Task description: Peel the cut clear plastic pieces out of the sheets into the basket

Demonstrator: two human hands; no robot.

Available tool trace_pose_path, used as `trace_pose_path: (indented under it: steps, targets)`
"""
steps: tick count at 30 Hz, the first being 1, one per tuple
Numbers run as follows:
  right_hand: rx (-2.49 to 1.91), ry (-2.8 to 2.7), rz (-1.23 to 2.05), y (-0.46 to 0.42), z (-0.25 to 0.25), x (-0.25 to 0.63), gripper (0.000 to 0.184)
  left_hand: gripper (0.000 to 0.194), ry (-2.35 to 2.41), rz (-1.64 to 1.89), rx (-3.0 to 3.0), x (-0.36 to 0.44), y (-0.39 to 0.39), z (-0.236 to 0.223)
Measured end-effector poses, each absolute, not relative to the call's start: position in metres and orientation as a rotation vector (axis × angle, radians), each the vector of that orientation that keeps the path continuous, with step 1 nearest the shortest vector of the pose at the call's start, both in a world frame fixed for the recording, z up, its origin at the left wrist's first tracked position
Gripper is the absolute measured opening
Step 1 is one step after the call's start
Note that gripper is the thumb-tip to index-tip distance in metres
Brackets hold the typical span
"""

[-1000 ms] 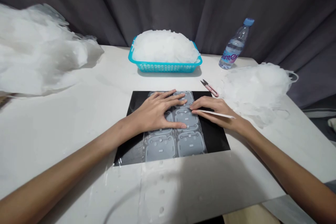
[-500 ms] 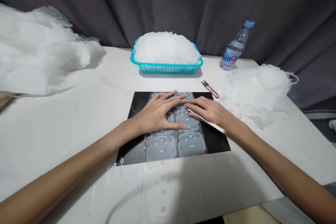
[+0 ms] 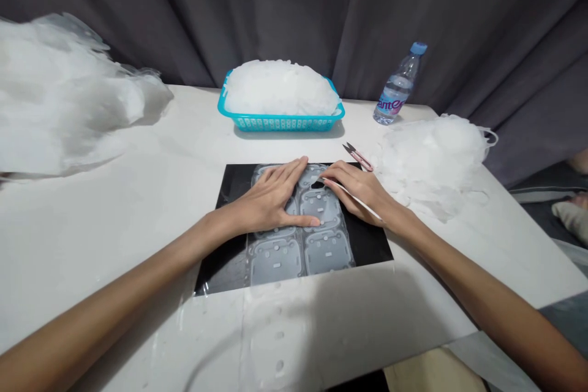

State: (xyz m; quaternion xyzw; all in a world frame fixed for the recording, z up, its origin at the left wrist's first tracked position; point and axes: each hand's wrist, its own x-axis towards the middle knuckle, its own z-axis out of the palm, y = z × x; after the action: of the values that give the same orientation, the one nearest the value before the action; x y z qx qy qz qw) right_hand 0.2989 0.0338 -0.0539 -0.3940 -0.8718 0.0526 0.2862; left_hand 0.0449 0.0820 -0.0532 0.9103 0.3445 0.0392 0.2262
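Sheet, thin, moulded, laid flat on a black mat on a white table. Handling: judged light and flexible, likely slick on its smooth face, and liable to tear or crease along the narrow webs; best taken by the outer margin, with the panels supported from below. Beside the right fingertips a small black gap is shown, where the film may be raised or cut out; which cannot be told. The sheet is pressed by the left hand, laid palm down, fingers nearly together, thumb spread apart, nothing gripped. By the right hand a slender white tool is pinched between closed fingers and thumb, its tip brought to the gap. Appearance: translucent, greyish over the mat; rounded-square panels set in two columns, each marked with small raised studs and slots; clear, faintly glossy borders; upper left panels partly hidden.
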Motion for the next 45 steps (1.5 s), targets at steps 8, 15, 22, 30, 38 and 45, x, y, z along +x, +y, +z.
trace_pose_path:
  steps: [8, 15, 22, 30, 38, 45]
  targets:
    - [-1.109, -2.184, 0.204, 0.038, -0.055, 0.293, 0.021, 0.132, 0.939, 0.097, 2.514, 0.046, 0.079, -0.05]
    - [-0.901, -2.36, -0.077, 0.019, -0.045, 0.294, 0.022, 0.118, 1.084, 0.237, 2.445, 0.044, 0.083, -0.037]
    - [-0.793, -2.383, -0.132, 0.005, -0.039, 0.287, 0.03, 0.057, 0.935, 0.32, 2.166, 0.045, 0.105, -0.018]
    - [-1.082, -1.8, 0.404, -0.017, -0.019, 0.295, 0.034, 0.034, 0.657, 0.24, 1.729, 0.03, 0.104, 0.003]
    - [-1.124, -1.857, 0.815, 0.004, -0.041, 0.293, 0.031, 0.031, 0.669, 0.387, 1.834, 0.034, 0.102, 0.003]
    - [-1.09, -1.788, 0.834, 0.001, -0.045, 0.282, 0.013, 0.03, 0.81, 0.254, 1.976, 0.038, 0.087, 0.019]
